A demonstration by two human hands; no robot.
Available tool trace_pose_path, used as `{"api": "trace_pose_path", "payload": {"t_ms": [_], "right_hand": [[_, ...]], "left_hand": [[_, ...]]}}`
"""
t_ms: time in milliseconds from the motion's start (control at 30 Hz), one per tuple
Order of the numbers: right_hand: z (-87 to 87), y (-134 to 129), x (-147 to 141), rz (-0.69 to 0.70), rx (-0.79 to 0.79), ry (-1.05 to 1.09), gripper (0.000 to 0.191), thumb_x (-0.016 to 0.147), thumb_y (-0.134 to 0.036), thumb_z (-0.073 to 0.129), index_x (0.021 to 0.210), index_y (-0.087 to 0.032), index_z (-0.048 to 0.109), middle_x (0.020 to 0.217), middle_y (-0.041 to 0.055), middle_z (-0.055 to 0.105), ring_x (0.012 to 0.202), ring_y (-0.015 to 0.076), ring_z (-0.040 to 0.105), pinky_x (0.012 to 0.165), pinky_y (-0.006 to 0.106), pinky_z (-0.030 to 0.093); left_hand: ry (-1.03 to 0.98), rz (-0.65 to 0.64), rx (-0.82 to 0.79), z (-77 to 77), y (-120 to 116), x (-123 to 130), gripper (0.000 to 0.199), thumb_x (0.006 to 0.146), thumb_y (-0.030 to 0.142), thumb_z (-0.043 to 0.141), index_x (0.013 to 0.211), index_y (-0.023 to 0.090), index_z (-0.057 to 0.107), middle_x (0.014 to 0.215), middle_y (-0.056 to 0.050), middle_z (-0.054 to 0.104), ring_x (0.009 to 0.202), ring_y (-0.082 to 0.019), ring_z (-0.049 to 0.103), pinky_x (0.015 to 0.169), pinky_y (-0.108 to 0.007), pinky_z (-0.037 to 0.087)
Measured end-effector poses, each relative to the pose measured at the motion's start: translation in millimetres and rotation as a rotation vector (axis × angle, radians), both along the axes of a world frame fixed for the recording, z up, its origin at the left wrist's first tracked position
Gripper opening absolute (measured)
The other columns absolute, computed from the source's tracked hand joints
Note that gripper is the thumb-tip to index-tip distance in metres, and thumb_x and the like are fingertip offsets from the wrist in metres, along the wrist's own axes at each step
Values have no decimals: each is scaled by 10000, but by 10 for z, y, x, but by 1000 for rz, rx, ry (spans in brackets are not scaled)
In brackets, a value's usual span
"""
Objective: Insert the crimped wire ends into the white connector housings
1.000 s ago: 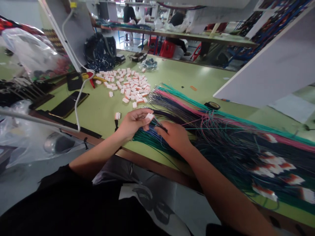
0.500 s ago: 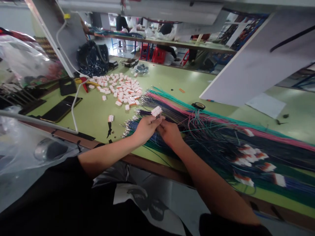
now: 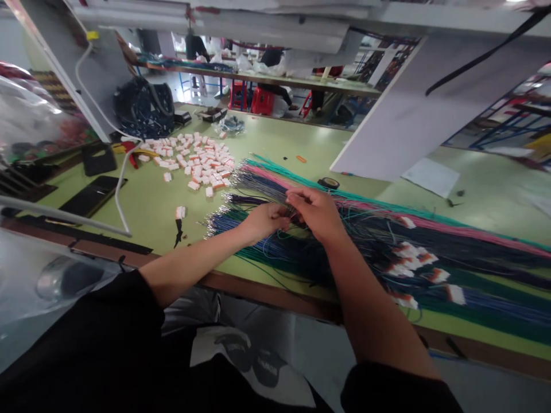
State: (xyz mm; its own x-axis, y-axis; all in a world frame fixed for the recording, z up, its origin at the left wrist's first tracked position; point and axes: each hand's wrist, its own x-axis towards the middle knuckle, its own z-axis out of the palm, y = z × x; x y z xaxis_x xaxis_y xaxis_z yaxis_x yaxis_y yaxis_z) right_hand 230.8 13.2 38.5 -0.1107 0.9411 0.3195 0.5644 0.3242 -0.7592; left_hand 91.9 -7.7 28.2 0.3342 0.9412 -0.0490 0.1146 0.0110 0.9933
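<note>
My left hand (image 3: pixel 267 222) is closed, its thumb and fingers pinched around thin wires (image 3: pixel 293 216). Close beside it on the right, my right hand (image 3: pixel 319 211) pinches the same wires. Any white connector between the hands is hidden by the fingers. Below and behind both hands, bundles of blue and dark wires (image 3: pixel 247 230) lie along the bench, with bare metal terminals at their left ends. Pink wires (image 3: pixel 267 176) and green wires (image 3: pixel 275 164) run behind. On the bundles to the right sit several white and orange connectors (image 3: pixel 408 257) with wires in them.
A heap of loose white and orange connectors (image 3: pixel 202 158) covers the green bench at the back left. One connector (image 3: pixel 180 212) lies nearer. Pliers (image 3: pixel 131 154), a black phone (image 3: pixel 92 197) and a tape roll (image 3: pixel 328 183) are around. A white panel (image 3: pixel 383 115) stands at the back right.
The white connector that showed above my left fingers is out of sight. My right hand has risen and turned above the wires. The view has shifted slightly to the right.
</note>
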Motion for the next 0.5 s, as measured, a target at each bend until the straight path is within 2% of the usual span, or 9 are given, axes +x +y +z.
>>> {"api": "trace_pose_path", "payload": {"t_ms": [100,200,333,433,500], "right_hand": [[-60,62,18,-70,7,38,274,744,-392,545,841,-180,688,770,36,683,586,136,558,532,264,432],[-101,83,18,-117,-10,46,277,737,-407,543,819,-179,677,733,29,671,540,127,533,511,260,416],[-110,49,-12,-174,-29,22,282,756,-396,521,851,-173,665,752,39,669,504,121,515,503,270,413],[-21,83,80,-73,-136,-74,278,773,-390,532,910,-183,658,753,35,665,499,123,519,509,277,422],[79,214,255,-15,-187,-123,275,785,-401,540,921,-190,651,793,44,671,559,140,555,519,278,430]], "left_hand": [[-68,99,34,-102,-13,18,129,686,97,603,755,164,518,495,85,537,383,-53,396,424,-188,278],[-132,152,44,-175,-28,37,137,698,88,599,691,166,487,478,90,507,390,-50,411,416,-178,286],[-234,169,-60,-220,-51,92,146,745,77,552,655,164,476,488,78,527,334,-41,373,376,-184,289],[-310,194,-136,-238,-51,125,158,740,51,563,645,155,491,487,75,539,316,-34,360,356,-182,287],[-351,214,-173,-245,-34,133,163,741,38,568,645,150,499,487,70,550,307,-30,353,346,-178,278]]}}
